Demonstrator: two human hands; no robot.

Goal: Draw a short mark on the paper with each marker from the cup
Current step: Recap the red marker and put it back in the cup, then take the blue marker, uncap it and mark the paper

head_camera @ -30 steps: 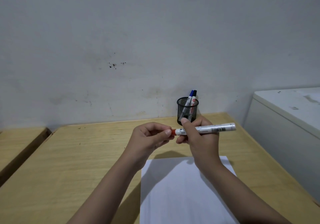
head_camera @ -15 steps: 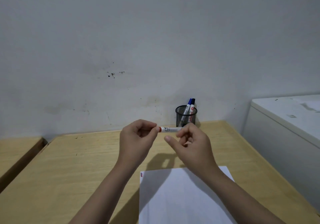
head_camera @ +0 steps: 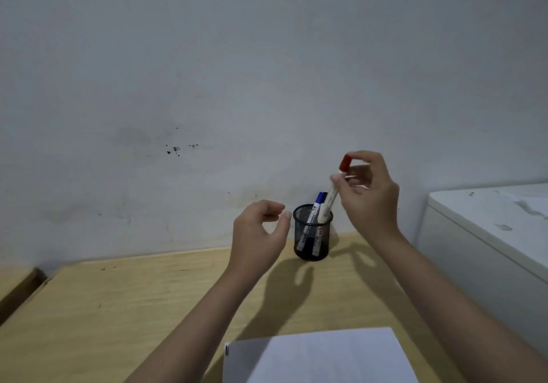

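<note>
Lying nearest on the wooden desk [head_camera: 118,308] was the white paper [head_camera: 320,356], a small mark at its left edge. Beyond it the left hand [head_camera: 258,234] hovered loose-fingered and empty just beside the black mesh cup [head_camera: 312,236]. Farther back, the right hand [head_camera: 367,193] pinched the red-capped marker [head_camera: 333,193] near upright, cap uppermost, lower end inside the cup's rim beside a blue marker [head_camera: 316,208].

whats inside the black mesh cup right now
Inside the black mesh cup: a blue-capped marker, a black-capped one behind it, and the red-capped marker the right hand is lowering in. The cup's floor is hidden.
</note>
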